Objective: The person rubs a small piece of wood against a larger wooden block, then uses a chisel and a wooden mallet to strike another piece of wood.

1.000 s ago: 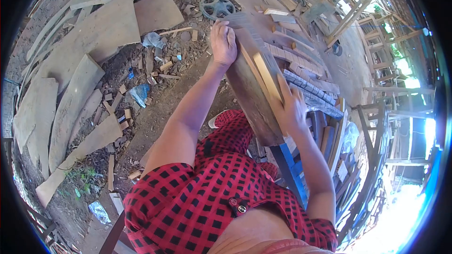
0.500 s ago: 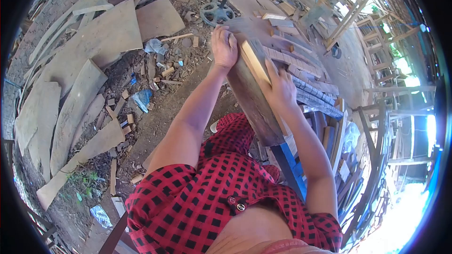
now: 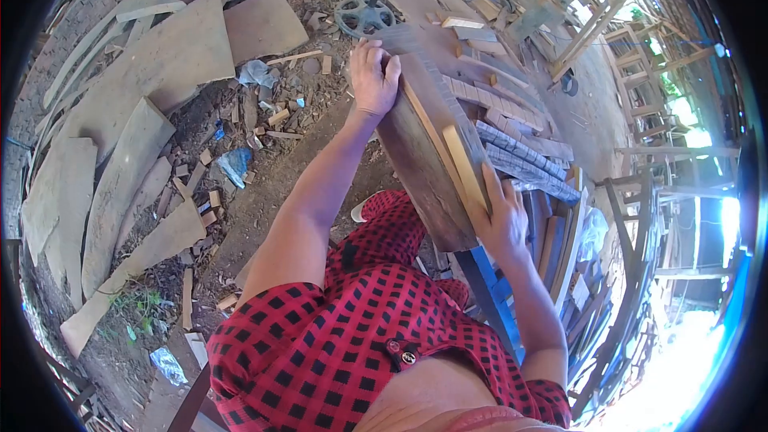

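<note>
A long dark plank [image 3: 420,164] slants away from my body, its near end over a blue support [image 3: 490,292]. My left hand [image 3: 374,80] is closed on the plank's far left edge, fingers curled over the top. A short, pale wooden strip [image 3: 464,162] lies lengthwise along the plank. My right hand [image 3: 502,218] grips the strip near its close end, with the palm partly hidden from view. A thin light-coloured edge [image 3: 424,116] runs along the plank to the left of the strip.
A spoked metal wheel [image 3: 362,16] stands just beyond the plank. Stacked timber pieces [image 3: 528,152] lie close on the right. Large wooden boards [image 3: 172,52] lean at left, and wood scraps with blue plastic [image 3: 234,166] litter the ground.
My right hand has drawn the pale strip back along the plank toward my body. My left hand stays at the far end, shifted slightly with the view.
</note>
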Demonstrator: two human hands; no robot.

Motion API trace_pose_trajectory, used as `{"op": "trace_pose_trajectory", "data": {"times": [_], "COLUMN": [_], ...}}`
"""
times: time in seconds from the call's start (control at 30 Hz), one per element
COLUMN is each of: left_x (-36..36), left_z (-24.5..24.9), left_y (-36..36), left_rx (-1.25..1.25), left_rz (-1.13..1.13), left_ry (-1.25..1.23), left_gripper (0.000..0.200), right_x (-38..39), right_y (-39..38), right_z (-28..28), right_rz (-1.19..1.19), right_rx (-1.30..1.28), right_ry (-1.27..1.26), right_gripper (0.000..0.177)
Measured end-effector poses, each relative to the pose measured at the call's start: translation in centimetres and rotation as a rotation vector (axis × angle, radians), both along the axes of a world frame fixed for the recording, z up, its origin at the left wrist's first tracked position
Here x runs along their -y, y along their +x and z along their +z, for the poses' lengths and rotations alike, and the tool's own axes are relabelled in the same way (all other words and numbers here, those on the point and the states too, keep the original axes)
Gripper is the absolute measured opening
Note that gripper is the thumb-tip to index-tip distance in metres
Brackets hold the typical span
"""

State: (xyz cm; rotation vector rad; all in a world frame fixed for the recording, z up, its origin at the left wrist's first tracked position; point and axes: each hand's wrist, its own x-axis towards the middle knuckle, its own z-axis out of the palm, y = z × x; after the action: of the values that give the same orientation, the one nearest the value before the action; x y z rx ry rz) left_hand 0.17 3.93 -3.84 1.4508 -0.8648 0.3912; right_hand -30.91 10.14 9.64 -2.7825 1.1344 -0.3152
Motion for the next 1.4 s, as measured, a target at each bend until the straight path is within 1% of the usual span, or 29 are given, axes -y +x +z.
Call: {"op": "trace_pose_trajectory", "data": {"times": [0.1,0.17,0.2,0.23,0.33,0.47,0.53,0.57,0.7,0.8,0.87,0.93,1.0,1.1,1.17,1.27,1.33,1.4], "left_x": [0.0,0.0,0.0,-0.1,0.0,0.0,0.0,0.1,0.8,0.6,0.7,0.6,0.3,0.1,-0.1,-0.2,-0.1,-0.1], "left_z": [0.0,0.3,0.4,0.4,0.5,0.4,0.4,0.3,-0.5,-0.4,-0.6,-0.5,-0.2,0.0,0.4,0.5,0.5,0.5], "left_y": [-0.1,-0.1,-0.2,-0.1,-0.2,-0.2,-0.3,-0.1,0.2,0.0,0.0,0.3,0.1,-0.2,-0.3,-0.2,-0.3,-0.3], "left_rx": [-0.029,-0.029,-0.035,-0.041,-0.049,-0.034,-0.042,0.009,0.057,0.075,0.072,0.067,0.053,-0.004,-0.016,0.004,-0.013,-0.018], "left_rz": [-0.015,-0.006,0.003,0.013,0.005,0.009,0.016,0.037,0.047,0.081,0.070,0.071,0.018,0.000,-0.001,0.014,0.023,-0.001], "left_ry": [0.012,0.010,0.026,0.042,0.032,0.036,0.059,0.045,-0.001,0.034,0.034,0.030,0.027,0.040,0.043,0.053,0.037,0.045], "left_gripper": [0.017,0.017,0.017,0.017,0.017,0.017,0.017,0.017,0.018,0.017,0.017,0.017,0.016,0.016,0.016,0.016,0.015,0.015], "right_x": [4.9,8.7,9.6,10.2,10.9,8.3,5.4,3.8,-2.4,-4.3,-4.1,-3.3,-1.2,3.1,7.2,10.1,11.0,10.5], "right_y": [7.4,12.9,15.3,16.9,17.7,13.0,8.4,5.8,-2.8,-5.9,-5.7,-4.5,-1.7,5.5,11.2,18.1,19.9,19.1], "right_z": [-1.2,-2.0,-1.8,-1.6,-2.0,-1.9,-1.2,-0.8,0.4,0.3,0.1,0.0,-0.2,-0.3,-2.3,-1.8,-1.9,-2.1], "right_rz": [0.011,0.045,0.000,-0.044,-0.034,0.008,0.038,0.044,-0.018,-0.056,-0.038,-0.041,-0.014,0.025,0.063,0.022,-0.033,-0.023], "right_rx": [-0.031,-0.029,-0.040,-0.050,-0.007,-0.010,-0.025,-0.028,-0.012,0.021,0.022,0.017,0.017,-0.002,0.022,-0.017,-0.030,-0.019], "right_ry": [-0.102,-0.127,-0.101,-0.074,-0.086,-0.119,-0.123,-0.105,-0.042,-0.014,-0.048,-0.026,-0.030,-0.051,-0.175,-0.104,-0.058,-0.082], "right_gripper": [0.063,0.063,0.063,0.063,0.063,0.062,0.062,0.061,0.060,0.061,0.061,0.062,0.062,0.062,0.061,0.061,0.061,0.062]}}
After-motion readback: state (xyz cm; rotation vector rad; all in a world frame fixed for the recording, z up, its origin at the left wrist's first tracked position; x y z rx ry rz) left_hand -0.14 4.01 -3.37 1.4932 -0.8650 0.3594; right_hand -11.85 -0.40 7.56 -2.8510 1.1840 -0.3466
